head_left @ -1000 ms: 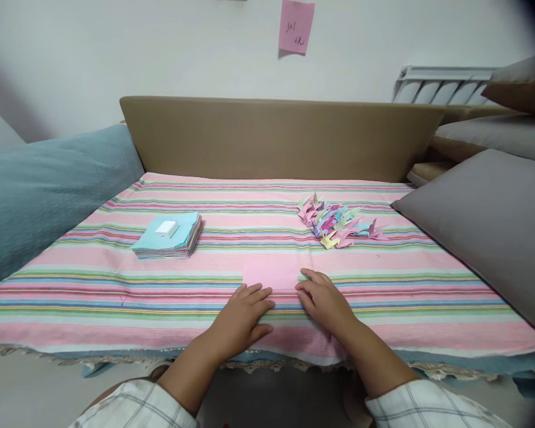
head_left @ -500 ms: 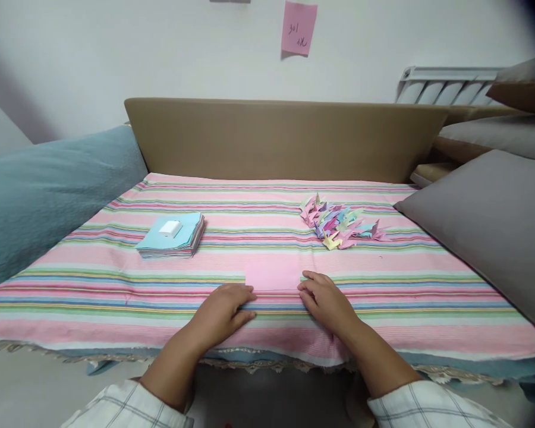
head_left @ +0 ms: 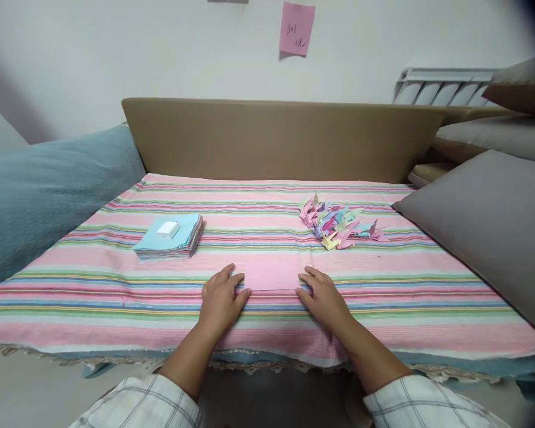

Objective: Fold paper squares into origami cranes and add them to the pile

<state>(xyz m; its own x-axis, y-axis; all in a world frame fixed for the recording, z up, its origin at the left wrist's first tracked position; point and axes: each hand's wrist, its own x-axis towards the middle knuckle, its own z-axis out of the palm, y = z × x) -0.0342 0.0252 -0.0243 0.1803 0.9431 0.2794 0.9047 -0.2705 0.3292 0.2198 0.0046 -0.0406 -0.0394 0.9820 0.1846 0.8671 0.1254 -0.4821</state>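
A pink sheet of paper point(head_left: 271, 274) lies flat on the striped cloth between my hands, wider than it is deep. At its left edge my left hand point(head_left: 223, 296) rests with fingers spread, the thumb at the near left corner. My right hand point(head_left: 324, 296) is at the opposite edge, thumb by the near right corner and fingers apart. Neither hand lifts the sheet. Farther off to the right is a heap of folded paper cranes point(head_left: 339, 224) in several colours. A stack of coloured paper squares point(head_left: 189, 224), light blue on top, is at the left.
On the stack sits a small white block point(head_left: 168, 229). The striped cloth point(head_left: 93, 309) covers the seat. A brown backrest point(head_left: 276, 139) stands behind, with a grey cushion point(head_left: 490, 220) at right and a blue-green armrest point(head_left: 62, 184) at left. A pink note point(head_left: 296, 30) hangs on the wall.
My left hand has moved up and spread its fingers along the paper's left edge. The fingers of my right hand have shifted slightly. The sheet stays in nearly the same place.
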